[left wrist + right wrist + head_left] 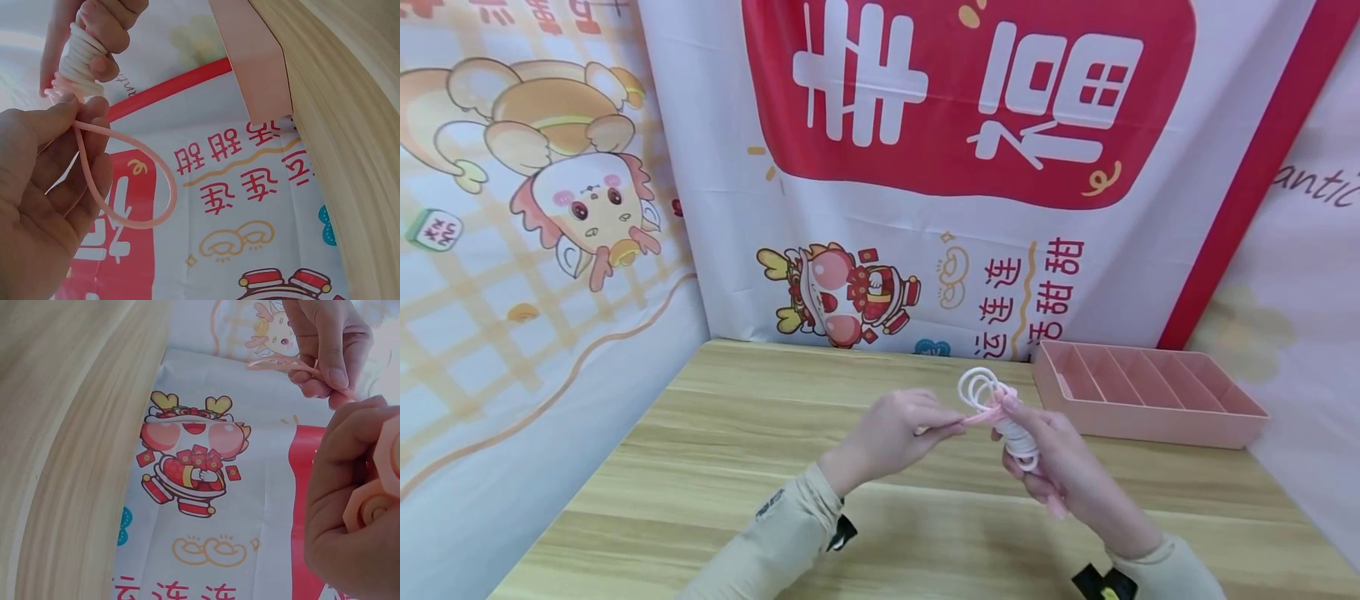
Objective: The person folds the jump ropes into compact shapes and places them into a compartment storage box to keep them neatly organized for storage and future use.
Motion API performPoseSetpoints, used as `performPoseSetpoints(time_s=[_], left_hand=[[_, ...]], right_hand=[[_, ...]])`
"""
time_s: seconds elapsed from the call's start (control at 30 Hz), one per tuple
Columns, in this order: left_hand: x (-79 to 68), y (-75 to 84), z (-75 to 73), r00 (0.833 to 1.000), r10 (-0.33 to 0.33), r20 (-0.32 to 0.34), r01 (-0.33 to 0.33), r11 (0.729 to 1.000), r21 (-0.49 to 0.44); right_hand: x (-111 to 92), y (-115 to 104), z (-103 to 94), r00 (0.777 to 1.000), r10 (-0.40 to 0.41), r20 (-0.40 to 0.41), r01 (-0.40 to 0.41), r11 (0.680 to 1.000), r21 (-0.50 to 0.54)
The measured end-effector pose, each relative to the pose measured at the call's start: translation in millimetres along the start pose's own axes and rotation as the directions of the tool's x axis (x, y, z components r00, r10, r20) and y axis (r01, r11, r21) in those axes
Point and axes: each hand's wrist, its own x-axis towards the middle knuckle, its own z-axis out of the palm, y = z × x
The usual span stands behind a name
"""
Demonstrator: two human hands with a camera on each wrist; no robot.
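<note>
A skipping rope's white cord (1017,442) is wound into a tight bundle, with small white loops standing out at its top. My right hand (1067,462) grips this bundle, thumb up near the top. Two pink handles (375,509) with eight-sided ends show in that fist in the right wrist view. My left hand (898,433), just left of the bundle, pinches the pink part of the cord between thumb and fingers. From that pinch a pink loop (140,225) hangs out in the left wrist view. Both hands are held up over the table.
A pink divided box (1157,421) with several slots stands at the table's back right, just beyond my right hand. The wooden table (760,450) meets a printed cloth (722,275) at its back edge. Another printed cloth (587,358) hangs along the left side.
</note>
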Motion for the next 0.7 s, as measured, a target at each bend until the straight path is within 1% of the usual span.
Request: performPoseSetpoints(time_s=[0.17, 0.23, 0.3, 0.37, 0.43, 0.5, 0.6, 0.7], left_hand=[[-0.9, -1.6, 0.3, 0.999, -0.05, 0.003, 0.05, 0.997, 0.059], [-1.5, -0.7, 0.3, 0.997, -0.08, 0.015, 0.079, 0.995, 0.056], [-2.1, 0.3, 0.2, 0.992, -0.121, 0.039, 0.12, 0.993, 0.006], [-2.6, 1.1, 0.4, 0.98, -0.183, 0.072, 0.189, 0.977, -0.094], [-2.8, 2.0, 1.1, 0.96, -0.258, 0.111, 0.276, 0.941, -0.198], [-2.5, 2.7, 2.7, 0.931, -0.334, 0.147, 0.363, 0.885, -0.291], [-1.6, 4.3, 6.2, 0.881, -0.434, 0.189, 0.473, 0.788, -0.395], [-0.4, 5.7, 10.6, 0.827, -0.524, 0.202, 0.55, 0.681, -0.484]], right_hand=[[0, 0, -0.1, 0.999, -0.002, 0.042, 0.002, 1.0, -0.004], [0, 0, 0.4, 0.999, -0.001, 0.048, 0.001, 1.0, -0.01], [1, 1, 1.0, 0.999, -0.001, 0.049, 0.002, 1.0, -0.017], [1, 1, 1.4, 0.999, -0.002, 0.048, 0.003, 1.0, -0.028], [2, 1, 1.7, 0.999, -0.006, 0.048, 0.008, 0.999, -0.037], [2, 2, 2.0, 0.999, -0.014, 0.05, 0.016, 0.999, -0.044], [1, 3, 2.7, 0.998, -0.025, 0.061, 0.028, 0.999, -0.045], [1, 4, 3.4, 0.995, -0.045, 0.088, 0.048, 0.998, -0.039]])
